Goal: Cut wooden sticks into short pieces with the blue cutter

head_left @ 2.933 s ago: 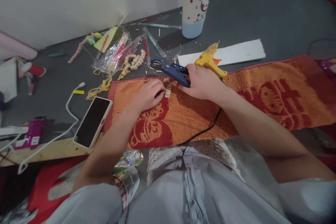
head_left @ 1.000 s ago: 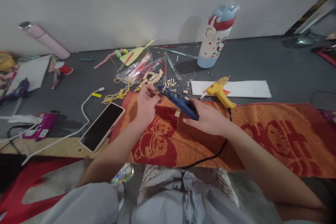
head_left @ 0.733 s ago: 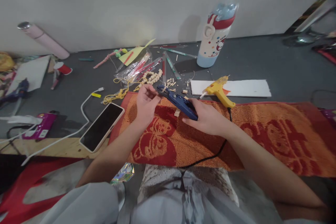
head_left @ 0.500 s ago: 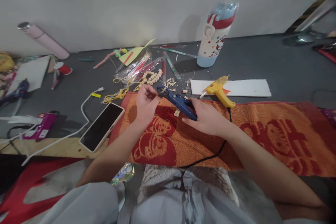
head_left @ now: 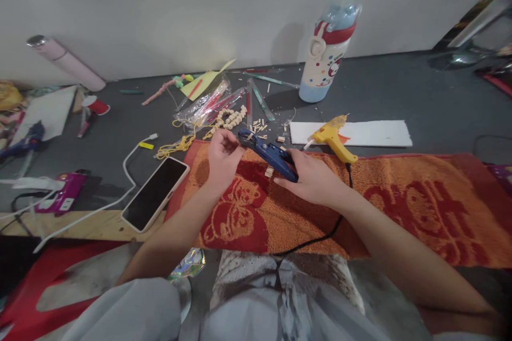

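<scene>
**Blue cutter between both hands**

Blue cutter point(head_left: 269, 153) gripped by right hand point(head_left: 310, 178), tip reaching left hand point(head_left: 222, 157), whose fingers pinch something too small to tell. Orange towel point(head_left: 400, 208) beneath; yellow glue gun point(head_left: 332, 138) just beyond right hand; phone point(head_left: 155, 193) left of left hand.

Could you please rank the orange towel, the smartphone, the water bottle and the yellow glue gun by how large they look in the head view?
1. orange towel, by far the largest.
2. water bottle and smartphone: they look alike, and the bottle stands farther from the camera, so no ranking.
3. yellow glue gun, smallest.
</scene>
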`<action>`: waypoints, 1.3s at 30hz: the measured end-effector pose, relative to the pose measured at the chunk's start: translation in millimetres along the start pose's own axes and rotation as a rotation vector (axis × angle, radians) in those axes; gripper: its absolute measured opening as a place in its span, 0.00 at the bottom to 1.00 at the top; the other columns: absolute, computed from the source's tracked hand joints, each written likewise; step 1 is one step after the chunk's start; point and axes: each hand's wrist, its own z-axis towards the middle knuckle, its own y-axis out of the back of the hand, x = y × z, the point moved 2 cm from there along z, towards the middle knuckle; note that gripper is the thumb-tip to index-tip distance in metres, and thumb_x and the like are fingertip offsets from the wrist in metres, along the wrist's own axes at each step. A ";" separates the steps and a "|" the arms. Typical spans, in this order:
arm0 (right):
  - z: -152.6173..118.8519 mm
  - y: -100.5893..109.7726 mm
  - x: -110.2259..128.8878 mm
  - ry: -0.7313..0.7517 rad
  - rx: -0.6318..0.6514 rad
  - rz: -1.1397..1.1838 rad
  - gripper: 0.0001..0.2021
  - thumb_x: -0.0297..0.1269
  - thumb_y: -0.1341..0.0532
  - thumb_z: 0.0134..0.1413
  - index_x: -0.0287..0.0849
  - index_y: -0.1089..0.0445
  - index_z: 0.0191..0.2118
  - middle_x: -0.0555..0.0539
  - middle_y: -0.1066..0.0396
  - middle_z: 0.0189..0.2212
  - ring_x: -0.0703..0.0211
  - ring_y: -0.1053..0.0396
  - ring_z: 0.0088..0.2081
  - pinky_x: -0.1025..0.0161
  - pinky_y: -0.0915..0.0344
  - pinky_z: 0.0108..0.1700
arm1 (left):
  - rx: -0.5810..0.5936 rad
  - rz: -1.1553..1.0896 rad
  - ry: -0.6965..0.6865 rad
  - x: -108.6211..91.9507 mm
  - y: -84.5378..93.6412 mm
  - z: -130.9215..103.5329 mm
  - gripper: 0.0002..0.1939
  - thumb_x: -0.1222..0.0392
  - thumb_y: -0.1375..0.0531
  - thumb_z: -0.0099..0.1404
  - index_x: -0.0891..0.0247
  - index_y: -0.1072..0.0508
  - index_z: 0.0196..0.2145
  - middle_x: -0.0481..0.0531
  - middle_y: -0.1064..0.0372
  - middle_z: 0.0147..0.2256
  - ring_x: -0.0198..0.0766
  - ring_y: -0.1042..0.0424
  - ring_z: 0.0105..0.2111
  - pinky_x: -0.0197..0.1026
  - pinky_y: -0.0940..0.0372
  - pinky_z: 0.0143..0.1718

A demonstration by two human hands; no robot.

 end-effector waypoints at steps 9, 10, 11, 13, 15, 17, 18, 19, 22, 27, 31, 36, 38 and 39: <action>0.0 -1.4 1.2 -0.010 -0.040 -0.100 0.24 0.49 0.44 0.56 0.34 0.41 0.51 0.35 0.28 0.40 0.43 0.29 0.43 0.58 0.37 0.41 | -0.012 -0.023 0.023 3.2 1.6 2.1 0.14 0.70 0.36 0.46 0.61 0.39 0.27 0.41 0.43 0.24 0.25 0.42 0.22 0.31 0.44 0.23; -0.1 -1.4 1.3 -0.013 -0.037 -0.106 0.24 0.49 0.44 0.56 0.34 0.41 0.51 0.35 0.27 0.40 0.43 0.28 0.42 0.58 0.37 0.40 | -0.013 -0.027 0.028 3.3 1.6 2.1 0.15 0.70 0.36 0.46 0.61 0.39 0.27 0.41 0.43 0.24 0.25 0.42 0.22 0.31 0.44 0.23; -0.2 -1.2 1.3 -0.018 -0.033 -0.112 0.24 0.49 0.44 0.56 0.34 0.41 0.51 0.35 0.27 0.39 0.43 0.28 0.41 0.58 0.37 0.39 | -0.015 -0.032 0.034 3.3 1.5 2.1 0.15 0.70 0.36 0.46 0.61 0.39 0.27 0.41 0.43 0.24 0.25 0.42 0.22 0.31 0.44 0.23; -0.2 -1.0 1.2 -0.028 -0.021 -0.124 0.24 0.49 0.45 0.56 0.34 0.40 0.50 0.36 0.26 0.38 0.43 0.27 0.40 0.58 0.37 0.37 | -0.019 -0.044 0.044 3.0 1.3 2.0 0.15 0.70 0.36 0.45 0.61 0.39 0.27 0.41 0.43 0.24 0.25 0.41 0.22 0.31 0.43 0.23; -0.2 -0.8 1.2 -0.034 -0.013 -0.126 0.24 0.50 0.46 0.56 0.34 0.40 0.51 0.36 0.26 0.37 0.43 0.27 0.38 0.59 0.37 0.36 | -0.023 -0.055 0.055 2.3 1.0 1.8 0.15 0.69 0.36 0.46 0.61 0.39 0.27 0.41 0.42 0.24 0.25 0.41 0.22 0.31 0.43 0.23; -0.2 -0.7 1.4 -0.031 -0.014 -0.123 0.25 0.50 0.46 0.57 0.35 0.41 0.52 0.36 0.26 0.37 0.43 0.26 0.38 0.59 0.37 0.36 | -0.026 -0.059 0.066 1.4 0.6 1.6 0.15 0.69 0.35 0.45 0.61 0.39 0.27 0.41 0.42 0.24 0.25 0.41 0.22 0.30 0.43 0.23; -0.3 -0.6 1.4 -0.028 -0.016 -0.120 0.25 0.50 0.46 0.57 0.35 0.41 0.52 0.36 0.25 0.38 0.43 0.26 0.39 0.59 0.37 0.36 | -0.027 -0.061 0.073 1.1 0.4 1.5 0.16 0.69 0.35 0.45 0.61 0.40 0.27 0.41 0.42 0.24 0.25 0.40 0.22 0.30 0.43 0.23; -0.4 -0.6 1.5 -0.024 -0.018 -0.118 0.26 0.51 0.46 0.57 0.35 0.41 0.53 0.36 0.25 0.38 0.43 0.26 0.39 0.59 0.37 0.36 | -0.027 -0.063 0.078 1.1 0.3 1.6 0.16 0.69 0.35 0.45 0.61 0.40 0.27 0.41 0.42 0.24 0.25 0.40 0.22 0.30 0.43 0.23; -0.8 -0.5 1.1 -0.014 -0.026 -0.119 0.26 0.51 0.46 0.57 0.35 0.41 0.54 0.37 0.25 0.39 0.43 0.26 0.39 0.59 0.36 0.36 | -0.026 -0.075 0.094 2.6 0.4 2.3 0.18 0.68 0.34 0.44 0.62 0.40 0.27 0.40 0.41 0.24 0.25 0.39 0.22 0.30 0.42 0.22; -1.4 -0.8 0.1 0.009 -0.044 -0.137 0.26 0.50 0.47 0.57 0.35 0.40 0.53 0.36 0.25 0.39 0.43 0.26 0.38 0.58 0.36 0.36 | -0.012 -0.097 0.129 7.2 1.7 4.0 0.19 0.68 0.33 0.44 0.61 0.40 0.28 0.40 0.39 0.23 0.25 0.37 0.21 0.29 0.42 0.22; -1.7 -1.5 -0.3 0.016 -0.059 -0.146 0.27 0.51 0.47 0.58 0.35 0.41 0.54 0.36 0.25 0.39 0.44 0.26 0.37 0.58 0.36 0.36 | 0.000 -0.130 0.174 6.4 0.8 4.5 0.19 0.65 0.32 0.44 0.62 0.40 0.28 0.40 0.38 0.23 0.25 0.36 0.21 0.29 0.42 0.21; -0.9 -0.6 0.1 0.015 -0.062 -0.142 0.25 0.49 0.46 0.57 0.35 0.40 0.54 0.37 0.25 0.38 0.45 0.25 0.37 0.59 0.37 0.34 | 0.004 -0.138 0.241 6.8 1.0 6.2 0.23 0.59 0.29 0.42 0.62 0.39 0.29 0.41 0.36 0.23 0.26 0.36 0.21 0.29 0.43 0.21; -0.4 0.3 0.3 0.011 -0.070 -0.142 0.24 0.49 0.47 0.57 0.35 0.39 0.52 0.38 0.25 0.37 0.45 0.25 0.36 0.60 0.38 0.33 | 0.038 -0.079 0.234 8.0 3.0 7.3 0.20 0.55 0.29 0.44 0.63 0.36 0.28 0.42 0.36 0.22 0.26 0.37 0.20 0.30 0.44 0.21; -0.1 0.6 0.3 0.005 -0.071 -0.143 0.23 0.49 0.47 0.57 0.35 0.38 0.51 0.38 0.25 0.36 0.45 0.25 0.36 0.60 0.38 0.32 | 0.062 -0.020 0.216 8.1 4.3 7.8 0.19 0.52 0.30 0.46 0.64 0.34 0.27 0.43 0.36 0.21 0.26 0.39 0.19 0.31 0.44 0.21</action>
